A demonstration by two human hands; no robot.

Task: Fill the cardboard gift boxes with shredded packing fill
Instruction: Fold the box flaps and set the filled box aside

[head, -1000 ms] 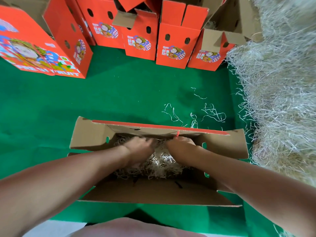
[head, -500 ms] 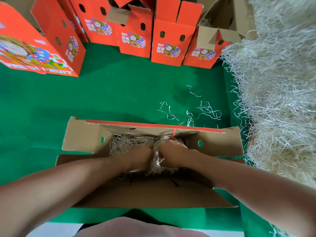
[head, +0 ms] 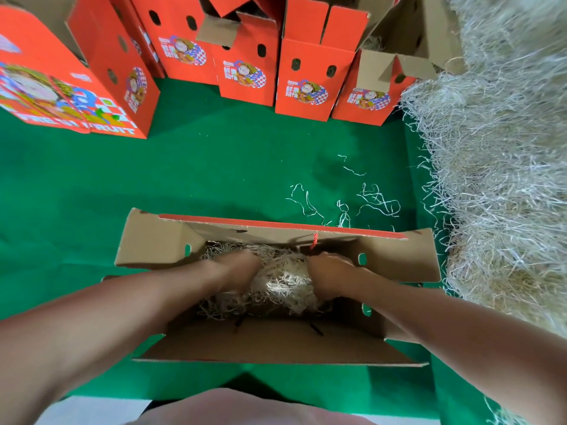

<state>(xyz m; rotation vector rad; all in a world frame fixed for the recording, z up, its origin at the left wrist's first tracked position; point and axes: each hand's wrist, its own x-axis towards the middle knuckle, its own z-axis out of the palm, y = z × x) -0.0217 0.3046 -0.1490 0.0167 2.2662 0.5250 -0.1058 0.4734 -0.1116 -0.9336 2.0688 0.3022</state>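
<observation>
An open cardboard gift box (head: 153, 240) with a red outside lies on the green cloth right in front of me, flaps spread. Pale shredded packing fill (head: 282, 283) lies in its bottom. My left hand (head: 236, 268) and my right hand (head: 328, 271) are both down inside the box, one on each side of a bunched clump of the fill, fingers pressed into it. The fingertips are buried in the shreds. A huge heap of the same shredded fill (head: 497, 179) fills the right side of the view.
Several red printed gift boxes (head: 310, 78) stand along the back with flaps up; a larger one (head: 76, 87) stands at the back left. Loose strands (head: 368, 200) lie on the green cloth (head: 153, 179) behind the open box.
My hands moved from close together at the far wall to slightly apart, with a rounded clump of fill between them. The view shifted a little.
</observation>
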